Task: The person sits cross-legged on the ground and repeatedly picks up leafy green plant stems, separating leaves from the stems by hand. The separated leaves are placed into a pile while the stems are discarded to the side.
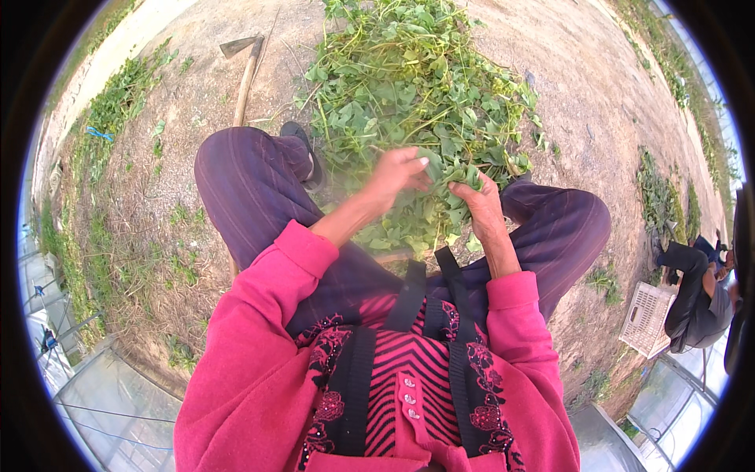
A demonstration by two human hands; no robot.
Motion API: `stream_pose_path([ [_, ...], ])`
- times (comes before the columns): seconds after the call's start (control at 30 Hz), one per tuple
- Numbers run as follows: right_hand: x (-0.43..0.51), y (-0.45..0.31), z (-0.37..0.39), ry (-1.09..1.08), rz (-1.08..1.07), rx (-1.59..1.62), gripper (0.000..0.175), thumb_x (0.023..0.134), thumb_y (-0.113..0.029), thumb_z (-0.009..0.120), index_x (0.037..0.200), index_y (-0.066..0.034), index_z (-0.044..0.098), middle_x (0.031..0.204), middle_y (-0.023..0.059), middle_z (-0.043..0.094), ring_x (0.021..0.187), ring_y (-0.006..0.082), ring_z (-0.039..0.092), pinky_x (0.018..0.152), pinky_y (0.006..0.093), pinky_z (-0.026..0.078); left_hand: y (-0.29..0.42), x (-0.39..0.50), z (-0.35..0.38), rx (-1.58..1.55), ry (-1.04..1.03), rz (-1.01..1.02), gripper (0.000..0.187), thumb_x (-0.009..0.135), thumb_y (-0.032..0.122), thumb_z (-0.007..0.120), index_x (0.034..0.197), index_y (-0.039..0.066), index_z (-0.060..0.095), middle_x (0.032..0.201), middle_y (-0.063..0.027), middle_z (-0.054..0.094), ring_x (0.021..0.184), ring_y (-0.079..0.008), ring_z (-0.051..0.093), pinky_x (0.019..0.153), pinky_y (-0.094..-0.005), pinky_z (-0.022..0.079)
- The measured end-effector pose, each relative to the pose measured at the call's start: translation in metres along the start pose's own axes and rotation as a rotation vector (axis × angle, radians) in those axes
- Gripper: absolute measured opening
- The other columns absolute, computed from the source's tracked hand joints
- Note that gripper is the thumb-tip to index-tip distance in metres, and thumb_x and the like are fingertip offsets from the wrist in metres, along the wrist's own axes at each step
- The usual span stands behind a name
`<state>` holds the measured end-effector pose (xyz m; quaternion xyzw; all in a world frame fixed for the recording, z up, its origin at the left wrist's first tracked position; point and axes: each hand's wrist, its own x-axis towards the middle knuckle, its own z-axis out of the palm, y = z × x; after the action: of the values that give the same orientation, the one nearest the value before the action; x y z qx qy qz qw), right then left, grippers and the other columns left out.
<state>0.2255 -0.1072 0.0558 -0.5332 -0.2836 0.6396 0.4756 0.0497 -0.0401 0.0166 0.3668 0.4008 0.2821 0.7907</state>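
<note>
My right hand (485, 206) grips a bunch of green leaves (459, 187), thumb across its near side. Just left of it, my left hand (401, 174), slightly blurred, pinches a broad green leaf (434, 167) at the fingertips. Its lower fingers are curled and partly hidden. Both hands are above the near part of a large heap of leafy green vines (413, 88), which spreads on the ground between and beyond my knees. Looser leaves (407, 227) lie below the hands.
A hoe (249, 76) rests on the soil beyond my left knee. More cut vines (121, 94) lie far left, near a blue tie (99, 134). At right, a person (699, 295) sits beside a pale plastic crate (647, 318). Clear sheeting (118, 395) runs behind me.
</note>
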Motion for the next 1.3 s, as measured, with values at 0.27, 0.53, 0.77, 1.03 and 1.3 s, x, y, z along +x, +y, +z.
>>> stream_pose_path([
  [0.27, 0.0, 0.001, 0.0, 0.076, -0.031, 0.022, 0.019, 0.079, -0.002, 0.063, 0.098, -0.0031, 0.066, 0.088, 0.0009, 0.067, 0.074, 0.0094, 0.061, 0.07, 0.0244, 0.049, -0.001, 0.0, -0.001, 0.002, 0.038, -0.006, 0.02, 0.094, 0.012, 0.055, 0.106, -0.002, 0.062, 0.091, -0.0055, 0.063, 0.076, -0.0152, 0.063, 0.069, -0.0294, 0.055],
  [0.53, 0.004, 0.006, -0.005, 0.1, -0.034, 0.065, 0.019, 0.08, -0.001, 0.063, 0.099, -0.0027, 0.066, 0.089, 0.0021, 0.067, 0.076, 0.0103, 0.062, 0.071, 0.0252, 0.05, 0.002, -0.002, 0.002, 0.009, -0.158, 0.048, 0.02, 0.09, 0.012, 0.06, 0.108, 0.002, 0.062, 0.092, -0.004, 0.065, 0.08, -0.0133, 0.064, 0.072, -0.0297, 0.053],
  [0.77, 0.003, 0.004, -0.004, 0.108, -0.004, 0.113, 0.019, 0.082, 0.001, 0.062, 0.1, -0.0026, 0.065, 0.09, 0.0029, 0.067, 0.078, 0.0116, 0.063, 0.073, 0.026, 0.051, 0.001, -0.001, -0.001, 0.042, -0.058, 0.035, 0.017, 0.09, 0.009, 0.059, 0.106, 0.002, 0.063, 0.093, -0.0044, 0.067, 0.08, -0.0135, 0.064, 0.073, -0.0292, 0.053],
  [1.03, 0.007, 0.008, -0.013, 0.175, -0.006, 0.156, 0.015, 0.082, 0.001, 0.062, 0.097, -0.0025, 0.065, 0.089, 0.0053, 0.068, 0.077, 0.0142, 0.065, 0.072, 0.0282, 0.053, 0.01, -0.001, -0.003, -0.06, 0.059, 0.037, 0.015, 0.091, 0.011, 0.059, 0.103, 0.004, 0.065, 0.093, -0.0035, 0.068, 0.08, -0.013, 0.063, 0.069, -0.0276, 0.05],
  [1.3, 0.007, 0.005, -0.012, 0.136, 0.022, 0.148, 0.016, 0.083, 0.001, 0.061, 0.098, -0.0028, 0.063, 0.089, 0.0053, 0.068, 0.077, 0.0143, 0.065, 0.072, 0.0283, 0.054, 0.013, -0.003, -0.002, -0.044, 0.065, 0.058, 0.013, 0.09, 0.011, 0.06, 0.101, 0.006, 0.065, 0.09, -0.0006, 0.067, 0.079, -0.0109, 0.061, 0.067, -0.0272, 0.049],
])
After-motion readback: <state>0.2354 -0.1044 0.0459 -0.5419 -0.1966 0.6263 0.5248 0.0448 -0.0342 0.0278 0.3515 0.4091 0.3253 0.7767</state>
